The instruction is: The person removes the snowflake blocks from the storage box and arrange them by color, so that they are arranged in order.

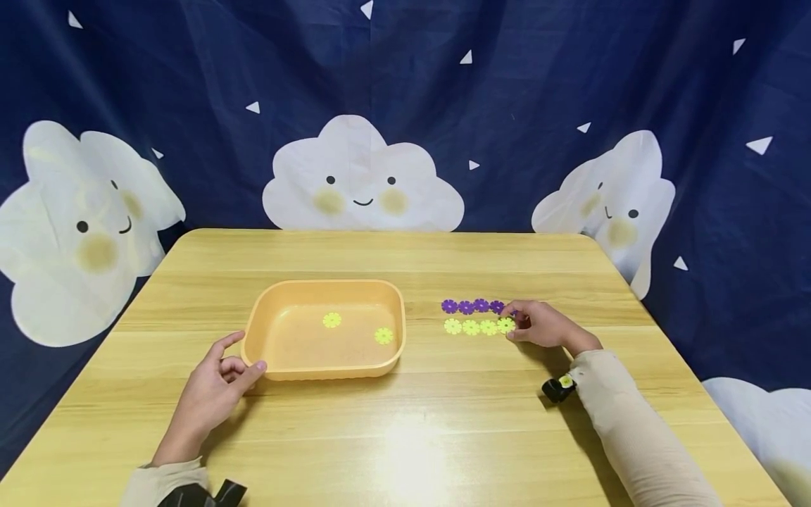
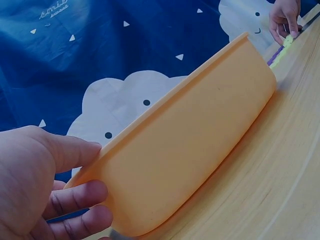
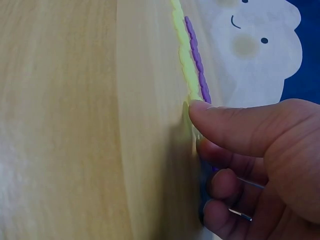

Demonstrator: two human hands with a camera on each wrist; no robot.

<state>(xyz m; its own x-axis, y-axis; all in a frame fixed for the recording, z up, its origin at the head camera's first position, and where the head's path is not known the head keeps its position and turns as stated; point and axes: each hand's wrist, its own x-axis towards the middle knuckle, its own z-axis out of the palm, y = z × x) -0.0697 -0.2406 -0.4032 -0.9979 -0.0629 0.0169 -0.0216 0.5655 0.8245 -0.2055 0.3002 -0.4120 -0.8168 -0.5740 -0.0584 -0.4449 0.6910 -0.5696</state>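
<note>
My left hand [image 1: 212, 391] grips the near left corner of an orange plastic basin [image 1: 323, 373], thumb at the rim and fingers curled against its side. Two yellow flower-shaped pieces [image 1: 331, 320] lie inside the basin. To its right, several yellow flower pieces [image 1: 471, 327] form a row on the table. Behind them runs a row of purple flower pieces [image 1: 465, 308], its right end partly hidden by my right hand [image 1: 541, 325]. That hand pinches the yellow flower piece [image 2: 288, 41] at the right end of the yellow row between thumb and fingers.
Everything stands on a light wooden table [image 1: 405, 253] with rounded far corners. A dark blue curtain [image 1: 507, 105] with white clouds hangs behind and beside it. A black wrist camera [image 1: 557, 389] sits at the right sleeve.
</note>
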